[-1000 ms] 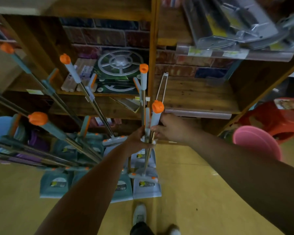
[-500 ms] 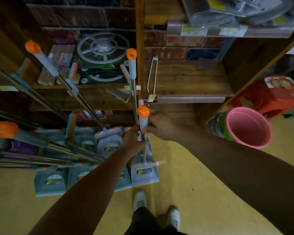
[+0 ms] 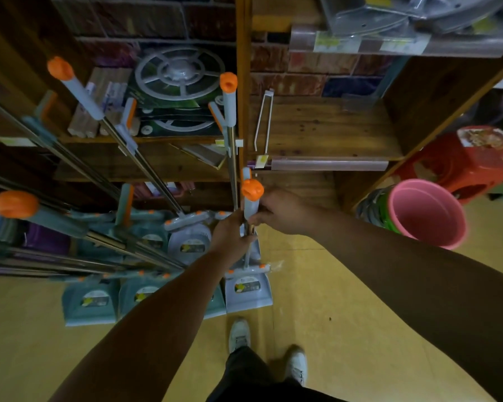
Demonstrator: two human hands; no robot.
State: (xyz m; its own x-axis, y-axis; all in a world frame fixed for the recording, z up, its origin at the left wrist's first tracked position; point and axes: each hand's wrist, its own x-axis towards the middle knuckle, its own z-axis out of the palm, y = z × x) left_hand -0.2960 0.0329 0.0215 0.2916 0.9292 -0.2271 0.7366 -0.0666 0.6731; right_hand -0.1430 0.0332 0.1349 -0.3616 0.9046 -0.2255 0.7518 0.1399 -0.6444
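I stand over a row of long-handled dustpan-and-broom sets on a yellow floor. My right hand (image 3: 279,211) grips the grey handle of the nearest set just below its orange cap (image 3: 252,189). My left hand (image 3: 233,233) is wrapped round the metal poles a little lower down. The set's grey dustpan (image 3: 246,288) stands upright on the floor below my hands. A second upright handle with an orange cap (image 3: 228,81) rises just behind, against the shelf post.
Several teal dustpan sets (image 3: 90,300) lean to the left, their orange-capped handles slanting across the view. Wooden shelves (image 3: 317,132) stand ahead. A pink bucket (image 3: 427,213) and a red stool (image 3: 465,161) sit at right. My white shoes (image 3: 238,333) are on the floor below.
The view has tilted down and shifted; the gripped handle's cap sits lower in front of the shelf than a second ago. Both hands keep their hold.
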